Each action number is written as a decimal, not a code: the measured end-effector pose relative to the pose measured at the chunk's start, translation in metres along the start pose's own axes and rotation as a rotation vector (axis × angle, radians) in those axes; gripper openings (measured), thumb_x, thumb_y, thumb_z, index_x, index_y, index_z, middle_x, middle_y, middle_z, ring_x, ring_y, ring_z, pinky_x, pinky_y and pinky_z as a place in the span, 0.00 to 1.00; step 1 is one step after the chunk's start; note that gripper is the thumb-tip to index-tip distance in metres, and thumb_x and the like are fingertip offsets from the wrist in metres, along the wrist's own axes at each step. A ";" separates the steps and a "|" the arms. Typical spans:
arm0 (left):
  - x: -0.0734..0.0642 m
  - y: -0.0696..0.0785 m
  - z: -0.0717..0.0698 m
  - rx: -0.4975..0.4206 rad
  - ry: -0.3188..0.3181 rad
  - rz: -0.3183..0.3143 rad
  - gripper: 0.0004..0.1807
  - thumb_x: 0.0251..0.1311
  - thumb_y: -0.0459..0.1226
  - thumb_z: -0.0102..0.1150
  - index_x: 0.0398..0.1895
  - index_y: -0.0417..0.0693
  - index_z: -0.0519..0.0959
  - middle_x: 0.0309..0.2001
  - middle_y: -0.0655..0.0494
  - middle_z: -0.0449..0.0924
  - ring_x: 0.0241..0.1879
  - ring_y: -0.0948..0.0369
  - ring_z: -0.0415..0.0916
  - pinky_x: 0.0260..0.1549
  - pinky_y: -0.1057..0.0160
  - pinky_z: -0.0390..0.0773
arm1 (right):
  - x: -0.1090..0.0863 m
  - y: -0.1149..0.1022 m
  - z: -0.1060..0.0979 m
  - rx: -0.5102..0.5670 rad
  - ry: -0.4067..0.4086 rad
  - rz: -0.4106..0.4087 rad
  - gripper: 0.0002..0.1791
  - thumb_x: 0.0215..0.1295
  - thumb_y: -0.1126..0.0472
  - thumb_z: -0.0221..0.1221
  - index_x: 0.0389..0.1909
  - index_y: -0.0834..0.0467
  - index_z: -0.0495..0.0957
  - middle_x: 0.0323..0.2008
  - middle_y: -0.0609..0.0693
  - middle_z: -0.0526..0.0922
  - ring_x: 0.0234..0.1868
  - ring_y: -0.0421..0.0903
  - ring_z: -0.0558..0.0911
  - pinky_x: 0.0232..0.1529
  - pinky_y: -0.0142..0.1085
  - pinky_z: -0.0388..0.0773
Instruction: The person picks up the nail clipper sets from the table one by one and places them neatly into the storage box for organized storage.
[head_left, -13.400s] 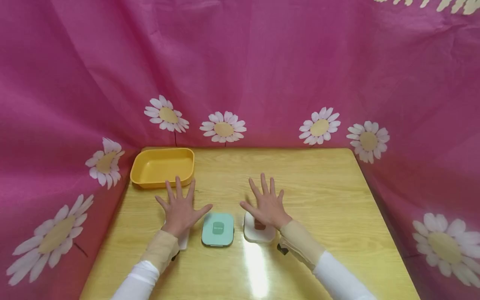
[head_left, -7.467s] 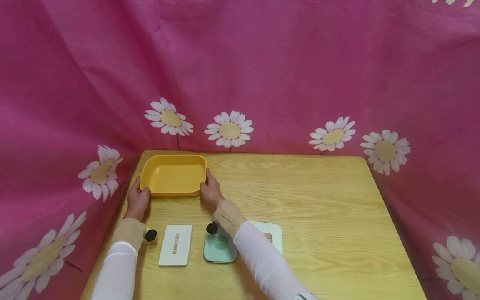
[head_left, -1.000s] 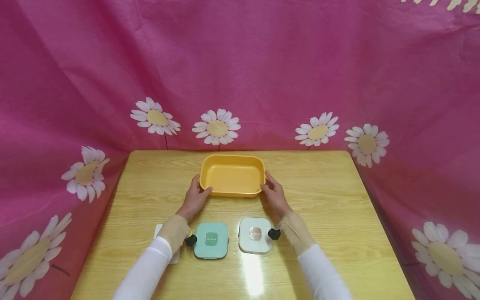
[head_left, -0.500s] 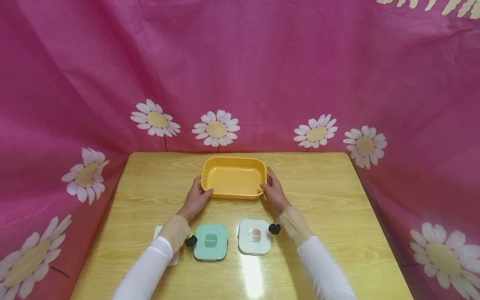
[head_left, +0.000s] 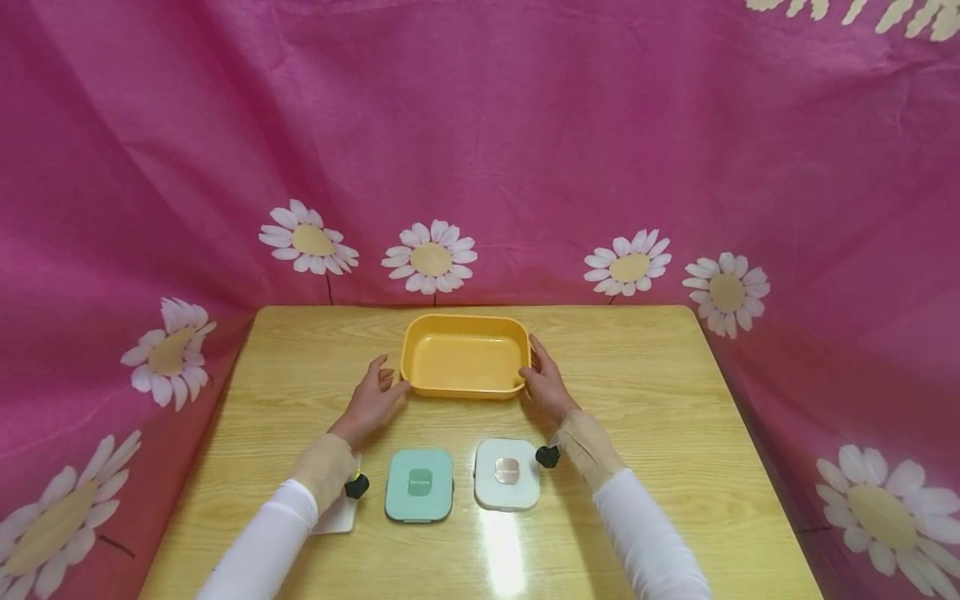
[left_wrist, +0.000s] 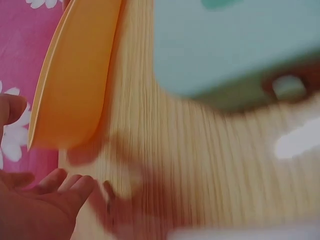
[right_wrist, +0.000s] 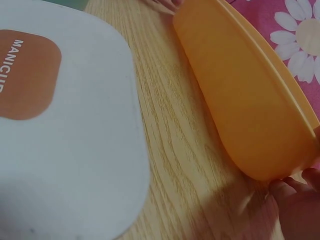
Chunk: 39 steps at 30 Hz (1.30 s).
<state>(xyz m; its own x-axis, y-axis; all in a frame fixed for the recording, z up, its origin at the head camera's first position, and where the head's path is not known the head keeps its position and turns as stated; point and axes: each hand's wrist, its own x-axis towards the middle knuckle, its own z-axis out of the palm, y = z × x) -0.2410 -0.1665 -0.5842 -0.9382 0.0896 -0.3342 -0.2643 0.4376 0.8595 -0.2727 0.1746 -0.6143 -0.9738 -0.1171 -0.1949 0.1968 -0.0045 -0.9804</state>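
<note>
A yellow plastic tray (head_left: 467,392) rests on the far middle of the table, with nothing inside it. My right hand (head_left: 551,387) grips its right end, thumb at the near corner and fingers along the side; the right wrist view has the fingertips against the tray's end wall (right_wrist: 250,115). Just off the left end is my left hand (head_left: 369,402), fingers loosely bent and holding nothing. In the left wrist view a gap shows between those fingers (left_wrist: 80,187) and the tray wall (left_wrist: 80,75).
A mint green square case (head_left: 419,504) and a white one with a copper label (head_left: 507,497) lie side by side nearer me. A flat white box (head_left: 341,518) is partly hidden under my left wrist. Pink flowered cloth (head_left: 480,150) surrounds the wooden table (head_left: 637,358).
Earlier both hands gripped the tray and brought it from the far left to the middle. Within the last half second my left hand has let go and drawn slightly left; the right stays.
</note>
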 end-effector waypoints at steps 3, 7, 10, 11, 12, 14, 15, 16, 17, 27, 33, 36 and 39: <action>-0.005 -0.007 -0.014 0.067 -0.040 0.004 0.46 0.76 0.49 0.57 0.85 0.44 0.44 0.80 0.33 0.54 0.79 0.40 0.55 0.76 0.42 0.58 | 0.000 0.001 0.000 0.017 0.001 -0.008 0.45 0.71 0.79 0.43 0.86 0.57 0.40 0.82 0.66 0.51 0.80 0.60 0.58 0.73 0.50 0.68; -0.014 -0.017 -0.034 0.182 -0.082 0.059 0.45 0.76 0.48 0.58 0.84 0.39 0.46 0.78 0.30 0.58 0.79 0.38 0.55 0.76 0.39 0.57 | 0.001 0.001 -0.001 0.024 0.000 -0.022 0.45 0.71 0.79 0.43 0.86 0.57 0.40 0.82 0.67 0.52 0.80 0.62 0.59 0.74 0.53 0.66; -0.023 -0.021 -0.048 0.261 -0.094 0.086 0.46 0.75 0.48 0.59 0.83 0.37 0.48 0.77 0.29 0.59 0.78 0.37 0.55 0.75 0.36 0.56 | 0.001 0.000 -0.001 0.013 -0.001 -0.023 0.45 0.72 0.79 0.42 0.86 0.56 0.40 0.81 0.68 0.52 0.79 0.63 0.59 0.74 0.54 0.65; -0.026 -0.022 -0.051 0.278 -0.099 0.076 0.47 0.74 0.50 0.60 0.84 0.38 0.48 0.77 0.30 0.59 0.78 0.37 0.54 0.75 0.35 0.55 | 0.001 0.000 -0.001 0.011 -0.002 -0.023 0.45 0.72 0.78 0.42 0.86 0.56 0.40 0.81 0.68 0.51 0.80 0.63 0.59 0.74 0.54 0.65; -0.029 -0.022 -0.055 0.280 -0.106 0.057 0.48 0.73 0.51 0.61 0.84 0.40 0.47 0.78 0.31 0.58 0.79 0.37 0.53 0.75 0.35 0.54 | 0.000 0.000 -0.001 0.016 -0.005 -0.021 0.45 0.72 0.78 0.42 0.86 0.56 0.39 0.82 0.68 0.51 0.80 0.63 0.58 0.74 0.54 0.64; -0.034 -0.023 -0.061 0.307 -0.110 0.032 0.50 0.71 0.53 0.62 0.84 0.41 0.48 0.79 0.33 0.57 0.79 0.36 0.51 0.75 0.34 0.53 | -0.001 -0.001 -0.001 0.019 -0.007 -0.023 0.45 0.72 0.78 0.42 0.86 0.55 0.39 0.82 0.68 0.50 0.80 0.63 0.58 0.75 0.55 0.64; -0.037 -0.024 -0.063 0.330 -0.112 0.030 0.51 0.70 0.54 0.63 0.84 0.41 0.48 0.79 0.33 0.57 0.79 0.36 0.50 0.75 0.33 0.52 | -0.001 -0.001 -0.001 0.021 -0.006 -0.022 0.45 0.72 0.78 0.41 0.86 0.55 0.39 0.82 0.68 0.50 0.80 0.63 0.58 0.75 0.54 0.64; -0.041 -0.024 -0.066 0.354 -0.111 0.039 0.51 0.69 0.54 0.64 0.84 0.40 0.49 0.78 0.32 0.58 0.79 0.36 0.51 0.75 0.33 0.53 | -0.002 -0.002 -0.001 0.022 -0.006 -0.020 0.45 0.72 0.78 0.41 0.86 0.55 0.39 0.82 0.68 0.50 0.80 0.63 0.58 0.75 0.54 0.64; -0.044 -0.024 -0.068 0.378 -0.108 0.056 0.51 0.69 0.54 0.65 0.83 0.38 0.51 0.78 0.31 0.59 0.78 0.35 0.51 0.75 0.33 0.54 | -0.002 -0.002 -0.001 0.026 -0.007 -0.016 0.45 0.72 0.79 0.41 0.86 0.55 0.39 0.82 0.68 0.50 0.80 0.63 0.58 0.75 0.54 0.64; -0.079 -0.025 -0.078 0.657 0.011 0.050 0.60 0.60 0.62 0.67 0.78 0.27 0.54 0.71 0.21 0.61 0.70 0.26 0.59 0.65 0.28 0.65 | 0.002 -0.002 -0.004 0.002 -0.029 0.024 0.45 0.72 0.79 0.41 0.86 0.58 0.37 0.83 0.68 0.46 0.82 0.63 0.53 0.75 0.53 0.62; -0.095 -0.030 -0.071 0.654 0.020 -0.094 0.67 0.57 0.67 0.66 0.80 0.26 0.48 0.72 0.19 0.56 0.70 0.24 0.57 0.63 0.27 0.66 | 0.000 -0.001 -0.001 -0.034 0.002 0.011 0.44 0.73 0.77 0.43 0.86 0.55 0.40 0.82 0.66 0.50 0.81 0.61 0.57 0.74 0.52 0.64; -0.102 -0.032 -0.066 0.645 0.017 -0.130 0.69 0.56 0.68 0.66 0.81 0.28 0.45 0.72 0.18 0.54 0.70 0.24 0.55 0.61 0.25 0.67 | 0.000 0.000 0.000 -0.038 0.009 0.007 0.44 0.72 0.77 0.43 0.86 0.55 0.41 0.82 0.66 0.51 0.80 0.61 0.59 0.74 0.52 0.66; -0.109 -0.033 -0.062 0.635 0.020 -0.148 0.70 0.55 0.68 0.67 0.82 0.30 0.44 0.72 0.18 0.54 0.70 0.24 0.55 0.58 0.25 0.69 | -0.001 0.000 0.001 -0.028 0.015 0.003 0.45 0.72 0.78 0.44 0.86 0.55 0.42 0.81 0.67 0.52 0.80 0.61 0.60 0.73 0.51 0.67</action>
<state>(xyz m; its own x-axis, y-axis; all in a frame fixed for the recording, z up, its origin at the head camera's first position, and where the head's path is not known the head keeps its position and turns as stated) -0.1437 -0.2459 -0.5526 -0.9076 -0.0264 -0.4189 -0.2137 0.8881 0.4069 -0.2720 0.1733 -0.6143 -0.9749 -0.1017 -0.1981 0.1968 0.0232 -0.9802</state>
